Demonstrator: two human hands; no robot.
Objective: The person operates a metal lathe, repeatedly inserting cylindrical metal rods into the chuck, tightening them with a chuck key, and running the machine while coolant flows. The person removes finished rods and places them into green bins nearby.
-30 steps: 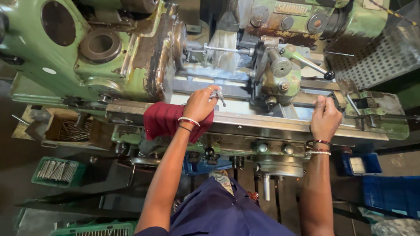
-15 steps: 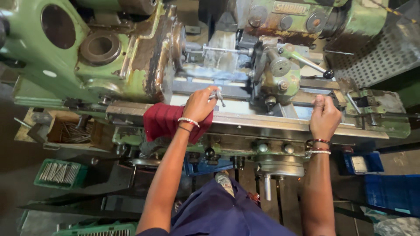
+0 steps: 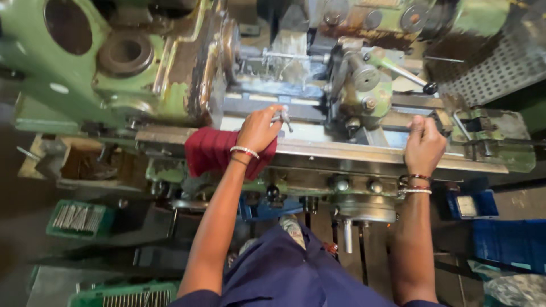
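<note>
While the left hand (image 3: 259, 129) is closed around a small metal lever (image 3: 282, 117) on the green lathe (image 3: 170, 85), just above a red cloth (image 3: 213, 150) on the bed; the right hand (image 3: 424, 145) grips a handle (mostly hidden) beside the tool post (image 3: 361, 85).

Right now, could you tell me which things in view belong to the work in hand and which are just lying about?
In use: left hand gripping small metal tool; right hand on lathe handle; green lathe.
Lying about: red cloth, green crate, blue bins.
</note>
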